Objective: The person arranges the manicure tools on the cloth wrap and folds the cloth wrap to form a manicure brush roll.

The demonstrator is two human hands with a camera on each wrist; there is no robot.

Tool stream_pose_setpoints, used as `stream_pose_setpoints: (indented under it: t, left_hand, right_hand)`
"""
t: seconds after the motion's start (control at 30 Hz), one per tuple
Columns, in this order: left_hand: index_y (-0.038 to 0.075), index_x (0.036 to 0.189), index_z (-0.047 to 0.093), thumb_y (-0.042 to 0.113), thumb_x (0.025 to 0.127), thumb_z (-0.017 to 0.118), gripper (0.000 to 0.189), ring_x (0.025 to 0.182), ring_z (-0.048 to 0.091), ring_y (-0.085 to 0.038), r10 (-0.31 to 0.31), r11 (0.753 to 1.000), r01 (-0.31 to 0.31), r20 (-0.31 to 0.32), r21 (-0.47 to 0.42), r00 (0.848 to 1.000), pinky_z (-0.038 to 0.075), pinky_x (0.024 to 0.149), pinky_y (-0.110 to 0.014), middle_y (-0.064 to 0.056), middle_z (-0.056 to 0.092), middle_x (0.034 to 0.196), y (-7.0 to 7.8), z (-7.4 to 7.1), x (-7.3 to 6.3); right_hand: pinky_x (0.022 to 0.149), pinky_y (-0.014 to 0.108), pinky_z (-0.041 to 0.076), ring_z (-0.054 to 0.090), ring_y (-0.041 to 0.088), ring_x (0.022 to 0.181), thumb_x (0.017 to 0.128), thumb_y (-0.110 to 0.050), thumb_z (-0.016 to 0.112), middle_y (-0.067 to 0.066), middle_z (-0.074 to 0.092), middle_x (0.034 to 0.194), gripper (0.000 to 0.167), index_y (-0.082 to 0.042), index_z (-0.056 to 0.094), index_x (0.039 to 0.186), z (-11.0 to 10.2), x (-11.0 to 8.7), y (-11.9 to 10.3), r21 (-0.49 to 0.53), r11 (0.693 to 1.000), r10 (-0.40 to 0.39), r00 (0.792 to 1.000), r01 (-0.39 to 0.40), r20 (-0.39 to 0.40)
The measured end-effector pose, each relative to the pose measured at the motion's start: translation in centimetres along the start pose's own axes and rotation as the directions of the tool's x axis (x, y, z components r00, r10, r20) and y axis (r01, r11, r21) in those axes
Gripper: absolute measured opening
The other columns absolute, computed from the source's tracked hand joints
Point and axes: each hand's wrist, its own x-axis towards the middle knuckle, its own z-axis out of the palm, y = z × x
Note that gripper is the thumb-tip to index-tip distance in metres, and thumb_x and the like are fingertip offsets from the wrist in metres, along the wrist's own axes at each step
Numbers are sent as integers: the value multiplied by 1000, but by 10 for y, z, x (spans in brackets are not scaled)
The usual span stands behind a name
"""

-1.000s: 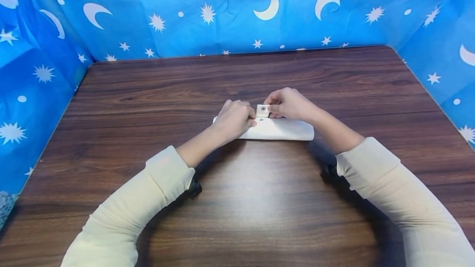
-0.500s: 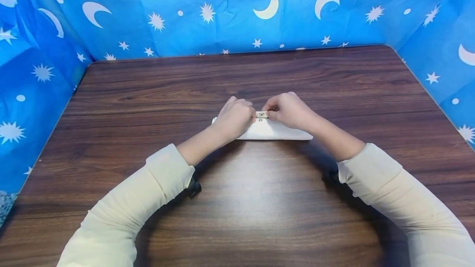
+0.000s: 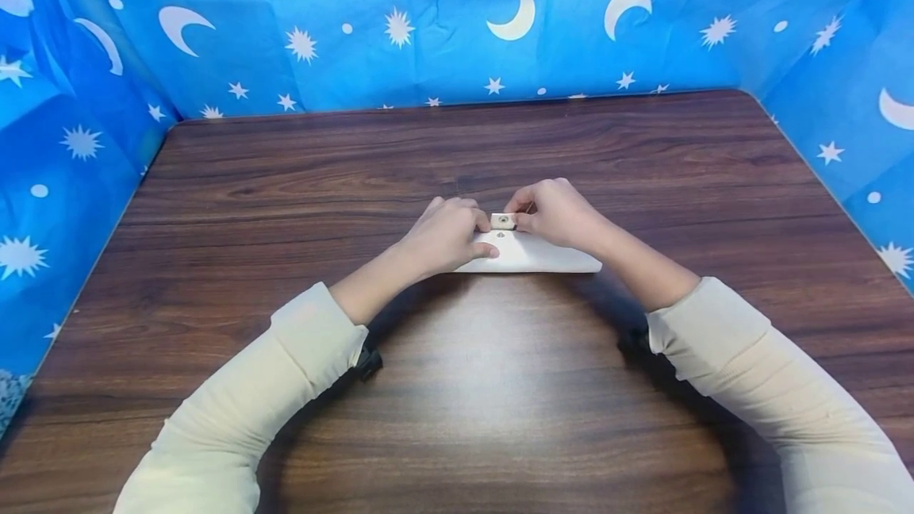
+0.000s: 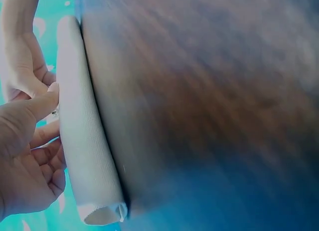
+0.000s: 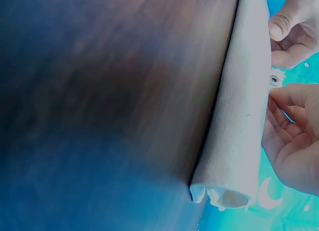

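A white fabric roll [image 3: 550, 256] lies across the middle of the table; its ribbed weave and hollow end show in both wrist views. From its far edge stands a short strap tab [image 3: 503, 221] bearing a metal snap, and a second snap part [image 3: 501, 235] sits on the roll just below. My left hand [image 3: 444, 236] holds the roll's left part, thumb on the near side and index finger by the tab. My right hand [image 3: 560, 212] pinches the tab's right edge between thumb and index finger. The left hand covers the roll's left end in the head view.
The dark wood-grain table [image 3: 471, 387] extends around the roll on all sides. A blue cloth [image 3: 443, 14] with white moons and stars hangs along the back and both sides. Dark wrist-worn devices [image 3: 369, 361] sit under the sleeves.
The tab, upright a second ago, has tipped down toward the roll, and the right hand came slightly nearer with it. The left thumb has moved off the tab's edge, down onto the roll.
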Motion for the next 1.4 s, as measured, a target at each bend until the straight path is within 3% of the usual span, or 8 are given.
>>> stream_pose_setpoints:
  t: [0.17, 0.57, 0.9, 1.1, 1.4]
  left_hand:
    - [11, 99, 68, 37, 82, 68, 32, 92, 54, -14, -9, 999, 8, -17, -35, 1000, 35, 80, -35, 2, 61, 97, 0, 2, 3]
    - [11, 85, 70, 18, 85, 66, 8, 78, 53, -10, -10, 995, 0, -94, -99, 996, 36, 78, -32, 4, 59, 83, 1, 4, 0]
    - [8, 85, 72, 10, 87, 62, 11, 75, 52, -11, 16, 995, -31, -161, -93, 987, 35, 72, -29, 3, 60, 83, 3, 4, -3]
    - [8, 86, 72, 12, 87, 61, 12, 77, 53, -12, 46, 998, -54, -235, -29, 971, 34, 69, -28, 2, 62, 83, 4, 4, -3]
    - [8, 83, 72, 11, 87, 60, 14, 72, 52, -10, 9, 998, -22, -249, -52, 968, 34, 68, -27, 3, 62, 81, 6, 3, -3]
  right_hand:
    - [59, 29, 42, 58, 17, 72, 85, -5, 62, 8, 68, 90, 14, -4, 71, 95, -1, 0, 1, 13, 1000, 2, 1000, -2, 8]
    - [57, 28, 38, 55, 16, 67, 86, -5, 60, 8, 68, 89, 14, -4, 71, 95, -1, 0, 1, 24, 1000, -4, 1000, 4, 18]
    - [59, 29, 43, 58, 17, 71, 87, -6, 60, 9, 68, 88, 14, -3, 71, 96, 2, 1, -1, 13, 1000, 4, 1000, -4, 3]
    - [61, 31, 43, 58, 17, 71, 87, -5, 60, 8, 68, 89, 15, -4, 71, 97, 1, -3, -3, -23, 999, -44, 999, 44, -6]
    - [59, 30, 41, 54, 16, 67, 85, -8, 64, 7, 68, 92, 13, -5, 71, 95, 1, -8, 0, -24, 989, -148, 989, 148, -18]
